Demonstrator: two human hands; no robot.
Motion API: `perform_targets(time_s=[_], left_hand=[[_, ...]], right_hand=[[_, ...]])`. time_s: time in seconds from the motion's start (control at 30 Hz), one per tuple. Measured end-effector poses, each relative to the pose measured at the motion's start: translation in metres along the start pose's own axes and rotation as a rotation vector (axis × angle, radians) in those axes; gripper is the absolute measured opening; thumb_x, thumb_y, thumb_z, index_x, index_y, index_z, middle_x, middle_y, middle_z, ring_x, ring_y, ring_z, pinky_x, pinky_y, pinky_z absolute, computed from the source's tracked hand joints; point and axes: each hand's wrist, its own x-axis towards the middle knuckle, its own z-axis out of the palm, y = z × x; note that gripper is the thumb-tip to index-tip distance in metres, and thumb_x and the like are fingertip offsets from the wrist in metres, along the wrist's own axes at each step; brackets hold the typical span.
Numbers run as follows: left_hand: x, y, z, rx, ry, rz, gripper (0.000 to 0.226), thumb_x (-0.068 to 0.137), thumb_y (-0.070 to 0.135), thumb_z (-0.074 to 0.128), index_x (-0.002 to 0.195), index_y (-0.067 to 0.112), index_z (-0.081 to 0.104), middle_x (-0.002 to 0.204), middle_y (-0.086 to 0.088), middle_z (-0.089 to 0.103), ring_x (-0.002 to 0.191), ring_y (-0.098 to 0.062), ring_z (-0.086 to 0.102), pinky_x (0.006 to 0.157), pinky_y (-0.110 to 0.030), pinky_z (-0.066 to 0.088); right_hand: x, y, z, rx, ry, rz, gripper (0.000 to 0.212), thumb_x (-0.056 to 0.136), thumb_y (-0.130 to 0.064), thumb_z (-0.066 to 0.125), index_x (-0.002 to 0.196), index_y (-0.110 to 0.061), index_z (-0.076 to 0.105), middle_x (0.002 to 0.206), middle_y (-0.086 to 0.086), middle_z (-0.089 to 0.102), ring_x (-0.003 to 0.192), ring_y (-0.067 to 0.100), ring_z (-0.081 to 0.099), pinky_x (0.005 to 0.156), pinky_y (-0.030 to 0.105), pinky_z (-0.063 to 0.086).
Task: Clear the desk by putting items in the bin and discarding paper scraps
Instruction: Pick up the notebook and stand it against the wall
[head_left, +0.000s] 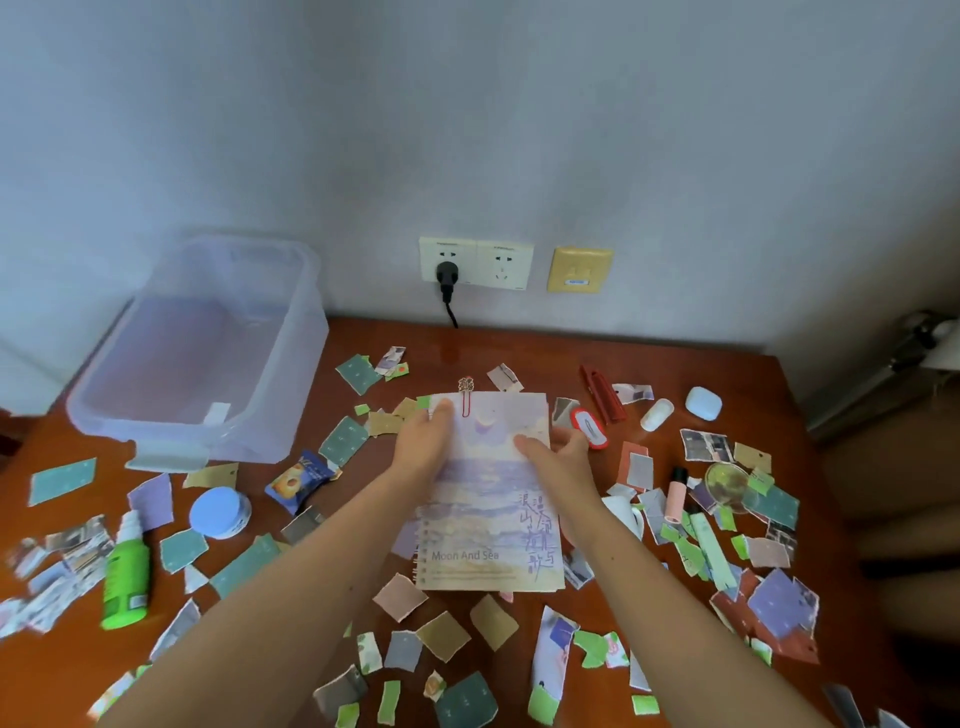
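Head view: both bare forearms are reaching forward over the desk, converging on its middle. The left hand is resting palm down with its fingers stretched flat on the far left corner of the notebook, not visibly curling round it. The right hand is gripping the notebook's right edge, with the thumb lying on the cover and the fingers curling round the side. The notebook is lying cover up between the two hands, its near end between the forearms. The clear bin is sitting at the far left against the wall, well apart from both hands. Paper scraps are lying scattered all around the notebook.
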Motion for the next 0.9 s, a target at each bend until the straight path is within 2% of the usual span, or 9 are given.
perform_targets(time_s=[0.17, 0.23, 0.3, 0.37, 0.47, 0.53, 0.67, 0.77, 0.9], left_hand=[[-0.009, 0.026, -0.065, -0.027, 0.071, 0.126, 0.038, 0.094, 0.039, 0.052, 0.084, 0.003, 0.061, 0.079, -0.011, 0.058, 0.071, -0.022, 0.055, 0.064, -0.032, 0.043], [-0.015, 0.035, -0.093, -0.098, 0.038, 0.151, 0.034, 0.092, 0.035, 0.058, 0.093, 0.003, 0.068, 0.084, -0.007, 0.071, 0.071, -0.02, 0.066, 0.062, -0.03, 0.053], [-0.019, 0.045, -0.122, -0.147, 0.047, 0.208, 0.026, 0.091, 0.031, 0.062, 0.101, 0.008, 0.069, 0.085, -0.003, 0.072, 0.07, -0.014, 0.068, 0.054, -0.021, 0.051], [-0.024, 0.058, -0.154, -0.148, 0.092, 0.302, 0.021, 0.092, 0.028, 0.062, 0.102, 0.011, 0.069, 0.087, 0.0, 0.07, 0.072, -0.011, 0.064, 0.053, -0.015, 0.047], [-0.029, 0.071, -0.207, -0.125, 0.083, 0.414, 0.009, 0.091, 0.023, 0.062, 0.089, 0.019, 0.069, 0.085, 0.001, 0.07, 0.075, -0.013, 0.064, 0.068, -0.026, 0.05], [-0.026, 0.075, -0.245, -0.107, 0.072, 0.448, 0.01, 0.089, 0.02, 0.062, 0.092, 0.016, 0.071, 0.088, -0.001, 0.072, 0.078, -0.014, 0.066, 0.075, -0.029, 0.051], [-0.002, 0.078, -0.328, -0.079, 0.139, 0.395, 0.022, 0.076, 0.03, 0.065, 0.087, 0.011, 0.065, 0.075, -0.002, 0.059, 0.069, -0.019, 0.056, 0.069, -0.035, 0.046], [0.021, 0.075, -0.386, -0.079, 0.215, 0.338, 0.031, 0.076, 0.032, 0.065, 0.101, 0.015, 0.059, 0.084, 0.003, 0.062, 0.075, -0.018, 0.06, 0.076, -0.04, 0.057], [0.055, 0.068, -0.45, -0.087, 0.274, 0.359, 0.029, 0.088, 0.02, 0.061, 0.112, 0.017, 0.044, 0.09, 0.012, 0.05, 0.076, -0.001, 0.051, 0.061, -0.021, 0.04]], right_hand=[[-0.014, -0.029, 0.045, -0.087, -0.069, -0.152, 0.009, 0.088, -0.017, 0.068, 0.094, -0.022, 0.063, 0.103, 0.007, 0.072, 0.093, 0.022, 0.07, 0.086, 0.041, 0.057], [-0.022, -0.044, 0.072, -0.065, -0.088, -0.216, 0.015, 0.088, -0.015, 0.066, 0.103, -0.017, 0.063, 0.103, 0.007, 0.072, 0.093, 0.024, 0.07, 0.083, 0.041, 0.058], [-0.029, -0.059, 0.1, -0.067, -0.089, -0.249, 0.021, 0.088, -0.016, 0.064, 0.109, -0.011, 0.061, 0.105, 0.009, 0.07, 0.094, 0.026, 0.068, 0.08, 0.039, 0.056], [-0.034, -0.072, 0.131, -0.055, -0.12, -0.283, 0.017, 0.088, -0.015, 0.063, 0.104, -0.011, 0.062, 0.104, 0.011, 0.07, 0.095, 0.03, 0.068, 0.085, 0.045, 0.055], [-0.043, -0.089, 0.185, -0.022, -0.157, -0.327, 0.008, 0.089, -0.011, 0.062, 0.096, -0.014, 0.063, 0.103, 0.013, 0.071, 0.098, 0.032, 0.068, 0.09, 0.049, 0.054], [-0.048, -0.097, 0.224, -0.014, -0.171, -0.343, 0.005, 0.089, -0.011, 0.062, 0.092, -0.016, 0.062, 0.103, 0.013, 0.071, 0.096, 0.032, 0.068, 0.089, 0.05, 0.054], [-0.055, -0.109, 0.31, 0.037, -0.222, -0.348, 0.002, 0.09, -0.008, 0.061, 0.089, -0.01, 0.061, 0.098, 0.019, 0.068, 0.084, 0.028, 0.064, 0.085, 0.051, 0.054], [-0.053, -0.115, 0.376, 0.095, -0.242, -0.314, 0.004, 0.091, -0.006, 0.059, 0.088, -0.009, 0.06, 0.091, 0.015, 0.068, 0.079, 0.026, 0.064, 0.077, 0.043, 0.055], [-0.043, -0.12, 0.452, 0.071, -0.278, -0.251, 0.004, 0.092, -0.006, 0.055, 0.094, -0.007, 0.059, 0.094, 0.015, 0.066, 0.082, 0.028, 0.064, 0.079, 0.046, 0.056]])
